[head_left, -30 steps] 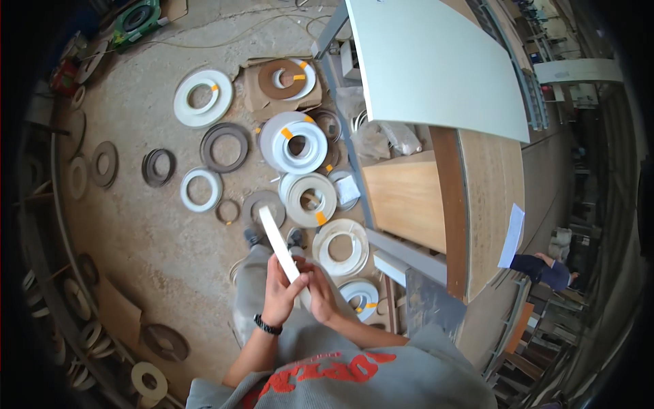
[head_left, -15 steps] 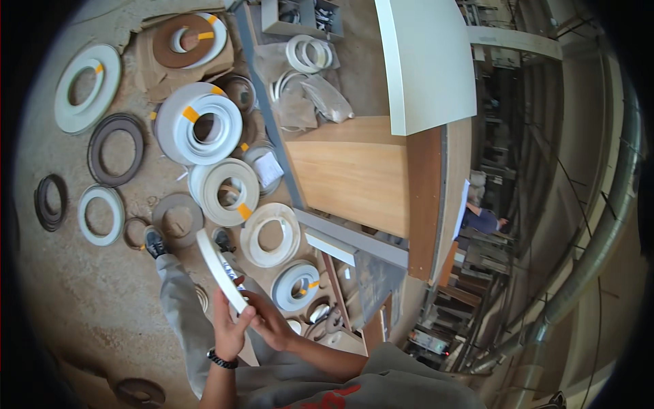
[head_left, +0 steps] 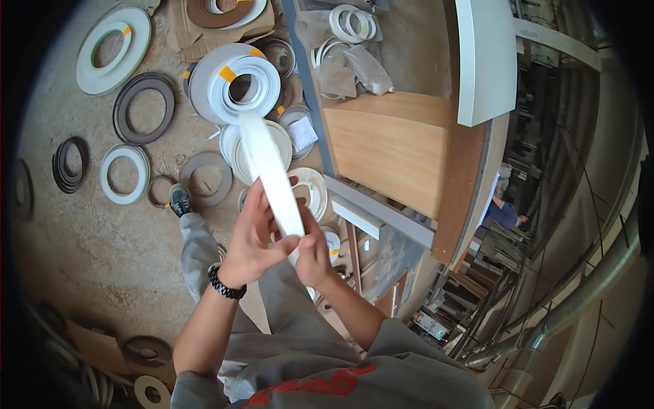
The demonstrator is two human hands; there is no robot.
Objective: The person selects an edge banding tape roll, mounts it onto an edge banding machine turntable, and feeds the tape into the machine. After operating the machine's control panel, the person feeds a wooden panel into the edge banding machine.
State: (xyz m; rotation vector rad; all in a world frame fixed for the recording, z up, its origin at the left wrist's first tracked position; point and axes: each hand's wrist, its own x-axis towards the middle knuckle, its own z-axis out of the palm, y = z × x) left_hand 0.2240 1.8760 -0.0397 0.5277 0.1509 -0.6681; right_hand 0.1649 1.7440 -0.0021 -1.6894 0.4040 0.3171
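Observation:
Both my hands hold a white roll of edge banding (head_left: 274, 180) on edge, tilted in front of my body. My left hand (head_left: 248, 245) grips its near left side, fingers spread along the rim and thumb across the near end; a dark watch is on that wrist. My right hand (head_left: 313, 255) closes on the right side near the bottom, its fingers partly hidden behind the roll. Beyond the roll's upper end, partly covered by it, lie a stack of white rolls with yellow tape (head_left: 266, 85) and a cream roll (head_left: 281, 144) on the floor.
Dark rolls (head_left: 126, 109) and white rolls (head_left: 143, 157) lie about the concrete floor. At right stands a wooden-panelled shelf unit (head_left: 388, 146) with bagged rings (head_left: 353, 26) and a white panel (head_left: 487, 61). Another person (head_left: 502, 213) is far off at right.
The roll has come up closer to me, shifting right with both hands. My view has turned, so the floor rolls appear higher and further right.

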